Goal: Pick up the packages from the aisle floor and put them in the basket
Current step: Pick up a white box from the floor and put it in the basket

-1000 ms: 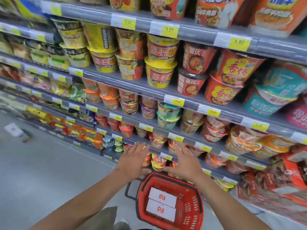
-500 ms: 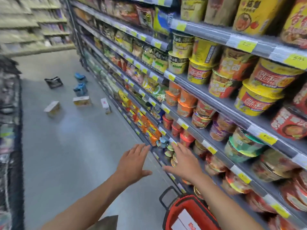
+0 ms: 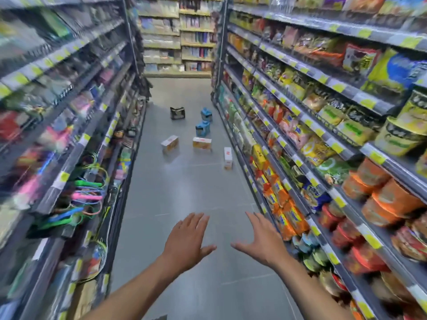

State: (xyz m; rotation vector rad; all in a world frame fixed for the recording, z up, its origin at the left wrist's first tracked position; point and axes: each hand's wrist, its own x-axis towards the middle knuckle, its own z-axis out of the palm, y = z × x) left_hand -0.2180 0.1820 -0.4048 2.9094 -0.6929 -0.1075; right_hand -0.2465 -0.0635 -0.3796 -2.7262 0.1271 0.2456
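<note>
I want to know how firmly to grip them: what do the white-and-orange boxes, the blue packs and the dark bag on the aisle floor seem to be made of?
The white-and-orange boxes look like printed cardboard: flat faces, sharp edges. The blue packs look like soft glossy film wrap, with rounded, crumpled tops, though blur leaves it open. The dark bag seems a shiny foil or plastic pouch.

left shelves (image 3: pixel 57 135) motion-blurred

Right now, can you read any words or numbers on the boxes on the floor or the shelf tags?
None can be read.
White box: a red mark, too small to read.
Two orange boxes: print blurred.
Yellow shelf tags: numbers blurred.
Noodle cups: lettering smeared by motion blur.
</note>
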